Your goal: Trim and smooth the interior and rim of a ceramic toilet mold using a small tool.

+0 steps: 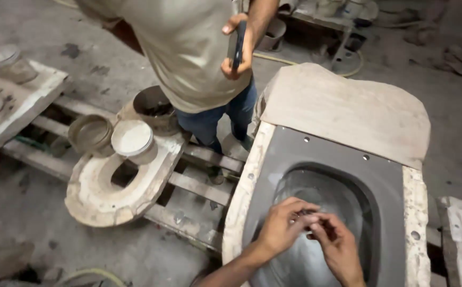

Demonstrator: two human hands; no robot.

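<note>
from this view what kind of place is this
Likely a ceramics casting workshop for toilets or similar ware: a grey cast piece sits in a plaster mould, another mould lies on a wooden pallet, and the concrete floor is dusty.

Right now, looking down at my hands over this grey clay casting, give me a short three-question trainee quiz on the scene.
1. True or false: the left hand and right hand meet over the wet grey clay toilet casting.
2. What does the bystander's hand hold: A phone, B trowel, C brush?
3. Which round container on the oval plaster mould looks white inside?

Key: 1 true. 2 A, a dark phone. 3 The white-filled round tub, beside the empty tan tub.
</note>
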